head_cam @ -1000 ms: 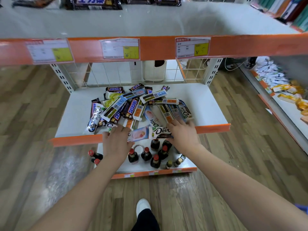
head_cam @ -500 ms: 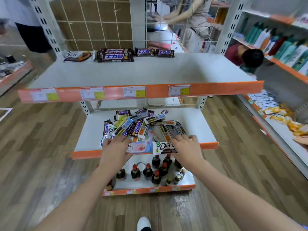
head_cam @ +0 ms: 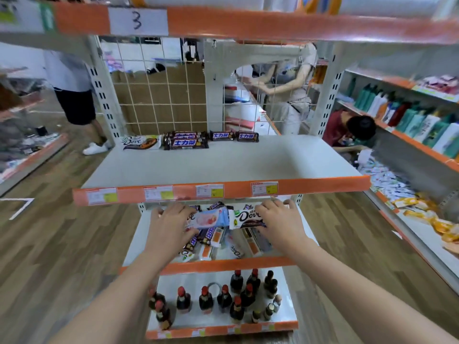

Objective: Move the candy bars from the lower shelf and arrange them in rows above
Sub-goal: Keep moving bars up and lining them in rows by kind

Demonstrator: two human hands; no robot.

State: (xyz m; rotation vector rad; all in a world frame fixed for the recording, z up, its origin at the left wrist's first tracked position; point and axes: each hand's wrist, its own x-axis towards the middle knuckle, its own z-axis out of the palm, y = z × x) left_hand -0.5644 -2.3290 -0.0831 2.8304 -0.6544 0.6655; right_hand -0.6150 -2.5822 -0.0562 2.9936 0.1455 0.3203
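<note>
My left hand (head_cam: 169,225) grips a pale blue and pink Dove bar (head_cam: 210,218), lifted above the lower shelf. My right hand (head_cam: 279,220) grips a white and brown Dove bar (head_cam: 244,218) beside it. Both bars hang just below the orange front lip of the upper shelf (head_cam: 223,167). Under them a loose pile of candy bars (head_cam: 218,240) lies on the lower shelf (head_cam: 139,242). At the back of the upper shelf lies a row: one Dove bar (head_cam: 141,142) and several dark Snickers bars (head_cam: 188,141).
Small dark bottles with red caps (head_cam: 223,297) stand on the bottom shelf. A higher shelf edge marked "3" (head_cam: 137,21) runs overhead. Wire mesh backs the unit. People stand behind it and a person crouches at the right by shelves of bottles (head_cam: 409,120).
Both hands have risen from the pile, each lifting a Dove bar up toward the upper shelf's lip. The view has tilted upward, showing the upper shelf and a higher one.
</note>
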